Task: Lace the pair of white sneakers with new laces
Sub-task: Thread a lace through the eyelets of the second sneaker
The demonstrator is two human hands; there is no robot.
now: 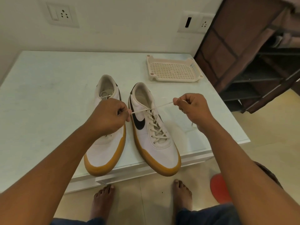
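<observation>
Pinching taut lace (164, 104) ends over one sneaker (151, 143), left hand (108, 116) and right hand (194, 106); cream tray (175, 80) beyond.

left hand (108, 116), right hand (193, 108) pinch lace (164, 104)

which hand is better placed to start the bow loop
Probably right: the right hand holds a longer free stretch of lace; the left hand pinches it close to the sneaker.
</observation>
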